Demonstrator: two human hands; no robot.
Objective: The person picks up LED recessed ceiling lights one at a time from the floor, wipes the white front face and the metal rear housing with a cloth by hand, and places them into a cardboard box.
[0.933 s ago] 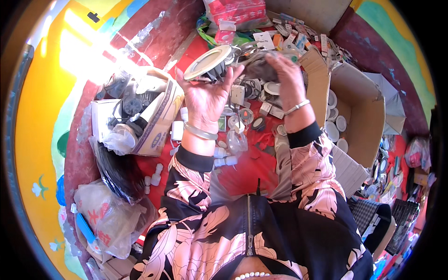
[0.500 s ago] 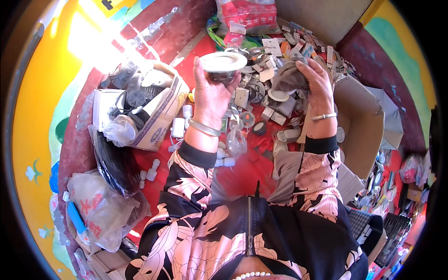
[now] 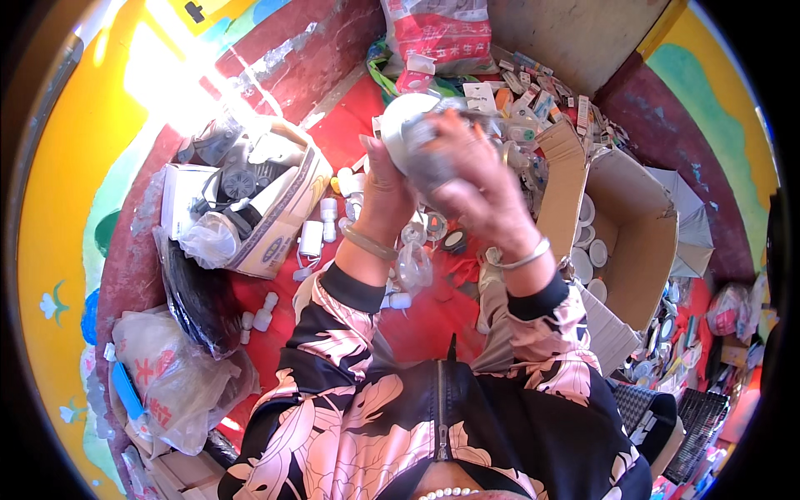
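Note:
My left hand (image 3: 387, 188) is closed on a round white downlight (image 3: 403, 123), tilted up so that its pale rim shows. My right hand (image 3: 483, 182), smeared by motion, presses a grey cloth (image 3: 427, 160) against the downlight's right side. Both hands meet in front of my chest, above a heap of loose lamp parts. Beneath my wrists lie a clear plastic bag (image 3: 413, 265) and a small dark round fitting (image 3: 454, 241).
At right stands an open cardboard box (image 3: 637, 237) with several white round lights inside. Another carton (image 3: 287, 212) at left is full of dark fittings. White lamp pieces (image 3: 311, 240) lie on the red cloth (image 3: 275, 337). A stuffed plastic bag (image 3: 179, 379) sits lower left.
My right hand has swung left with the grey cloth and now meets the downlight. My left hand has turned the downlight from level to tilted. Round lights inside the box are now in sight.

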